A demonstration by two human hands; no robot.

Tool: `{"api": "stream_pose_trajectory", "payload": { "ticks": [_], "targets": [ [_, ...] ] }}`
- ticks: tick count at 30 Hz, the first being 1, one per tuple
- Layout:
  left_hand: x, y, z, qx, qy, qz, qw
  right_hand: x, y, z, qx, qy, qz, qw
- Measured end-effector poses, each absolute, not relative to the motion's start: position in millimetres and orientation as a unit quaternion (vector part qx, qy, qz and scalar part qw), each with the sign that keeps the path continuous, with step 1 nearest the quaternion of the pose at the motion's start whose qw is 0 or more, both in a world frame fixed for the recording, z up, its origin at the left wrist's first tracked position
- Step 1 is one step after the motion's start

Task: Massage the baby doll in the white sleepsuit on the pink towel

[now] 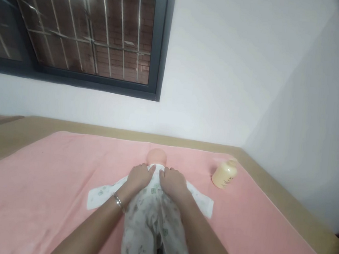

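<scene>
A baby doll lies on the pink cloth with its round head toward the wall. It wears a white patterned jumpsuit with the sleeves spread out to both sides and the legs reaching toward me. My left hand, below a silver bracelet, is closed over the doll's shoulder at the left of the collar. On the other shoulder, my right hand is closed in the same way. Both thumbs lie along the front of the collar, while the fingertips are partly hidden behind the shoulders.
The pink cloth covers most of a tan tabletop. To the right of the doll a cream-coloured bottle sits tilted in view. Behind the table rises a white wall, with a dark-framed, barred window at the left.
</scene>
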State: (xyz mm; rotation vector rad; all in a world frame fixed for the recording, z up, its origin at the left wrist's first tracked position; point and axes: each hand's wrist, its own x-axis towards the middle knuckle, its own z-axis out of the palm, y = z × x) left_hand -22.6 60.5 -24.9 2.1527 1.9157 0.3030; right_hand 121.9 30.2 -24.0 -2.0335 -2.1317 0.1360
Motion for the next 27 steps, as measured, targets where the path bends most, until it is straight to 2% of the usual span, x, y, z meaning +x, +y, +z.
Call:
{"api": "stream_pose_trajectory", "payload": {
  "ticks": [3,7,10,15,27],
  "targets": [
    [-21,62,-28,0.734,0.663,0.106,0.109,126,43,-27,-0.696,-0.707,0.076,0.105],
    [-18,43,-36,0.753,0.651,0.091,0.013,132,58,-31,-0.716,-0.669,0.152,0.125],
    [-18,33,-39,0.765,0.635,0.109,-0.028,131,54,-33,-0.701,-0.689,0.130,0.130],
    [-22,52,-35,0.742,0.658,0.105,0.069,122,40,-37,-0.712,-0.686,0.040,0.143],
    [-24,68,-48,0.704,0.685,0.137,0.130,129,52,-43,-0.731,-0.657,0.102,0.155]
  ]
}}
